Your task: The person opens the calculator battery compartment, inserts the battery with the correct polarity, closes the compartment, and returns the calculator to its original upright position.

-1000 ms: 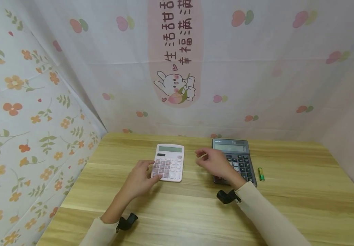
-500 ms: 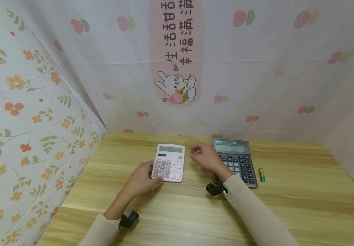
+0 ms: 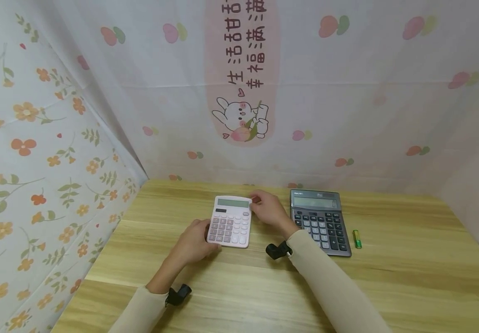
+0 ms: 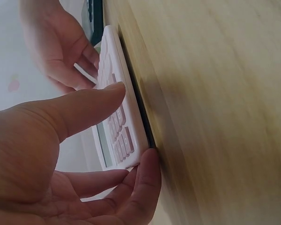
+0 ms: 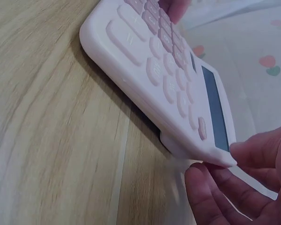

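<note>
A pink calculator point(image 3: 229, 222) lies face up on the wooden table, screen toward the back. My left hand point(image 3: 193, 241) grips its near left corner; in the left wrist view the thumb point(image 4: 96, 105) lies over the front edge and the fingertips point(image 4: 150, 164) curl against the left side. At the far right corner, my right hand point(image 3: 269, 212) pinches the calculator between thumb and fingers, as the right wrist view shows with the thumb point(image 5: 253, 150) above and the fingers below. Beside my right wrist is a larger dark grey calculator point(image 3: 331, 231), partly covered by the sleeve.
A green and yellow battery point(image 3: 357, 239) lies right of the grey calculator. Patterned cloths hang behind the wooden table point(image 3: 410, 259) and along its left side. Black wrist devices point(image 3: 278, 250) sit at both sleeves.
My right hand has moved left from over the grey calculator to the pink calculator's far right corner and taken hold there. My left hand has closed in around the near left corner.
</note>
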A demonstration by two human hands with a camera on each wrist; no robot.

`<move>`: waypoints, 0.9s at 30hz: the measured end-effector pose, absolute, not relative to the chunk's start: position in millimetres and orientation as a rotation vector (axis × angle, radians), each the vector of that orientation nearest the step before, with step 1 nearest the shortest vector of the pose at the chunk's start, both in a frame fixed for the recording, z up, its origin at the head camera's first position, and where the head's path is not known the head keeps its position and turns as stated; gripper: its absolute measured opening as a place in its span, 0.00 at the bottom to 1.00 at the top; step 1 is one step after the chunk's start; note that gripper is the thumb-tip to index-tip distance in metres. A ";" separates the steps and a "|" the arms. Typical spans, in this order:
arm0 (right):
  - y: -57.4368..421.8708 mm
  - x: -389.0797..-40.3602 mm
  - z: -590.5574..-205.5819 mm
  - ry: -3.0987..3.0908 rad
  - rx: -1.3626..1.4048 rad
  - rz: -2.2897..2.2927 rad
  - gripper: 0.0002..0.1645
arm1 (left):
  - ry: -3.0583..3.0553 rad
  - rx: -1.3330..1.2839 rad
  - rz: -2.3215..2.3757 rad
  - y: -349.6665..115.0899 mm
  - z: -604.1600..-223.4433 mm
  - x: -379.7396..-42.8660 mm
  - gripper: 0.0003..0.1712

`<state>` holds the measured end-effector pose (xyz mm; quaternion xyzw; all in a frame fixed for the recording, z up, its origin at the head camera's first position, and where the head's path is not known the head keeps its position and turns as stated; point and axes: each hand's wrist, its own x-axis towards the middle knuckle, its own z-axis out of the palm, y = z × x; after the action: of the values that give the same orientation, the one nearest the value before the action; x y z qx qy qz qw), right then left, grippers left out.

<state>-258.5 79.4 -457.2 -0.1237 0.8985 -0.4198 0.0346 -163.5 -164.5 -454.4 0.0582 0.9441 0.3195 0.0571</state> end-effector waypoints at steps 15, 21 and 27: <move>84.5 -258.8 -452.3 2.771 -0.329 -1.161 0.22 | 2.889 0.228 0.933 -156.9 -459.6 -161.8 0.46; 97.1 -255.2 -451.9 2.793 -0.378 -1.127 0.21 | 2.874 0.253 0.952 -150.3 -460.3 -158.5 0.44; 108.4 -250.4 -449.9 2.785 -0.363 -1.083 0.20 | 2.853 0.272 0.959 -142.9 -458.8 -154.3 0.45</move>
<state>-250.4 108.4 -449.9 -0.1204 0.9231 -0.3591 0.0658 -154.3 -142.9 -458.8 0.0899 0.9423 0.3167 0.0598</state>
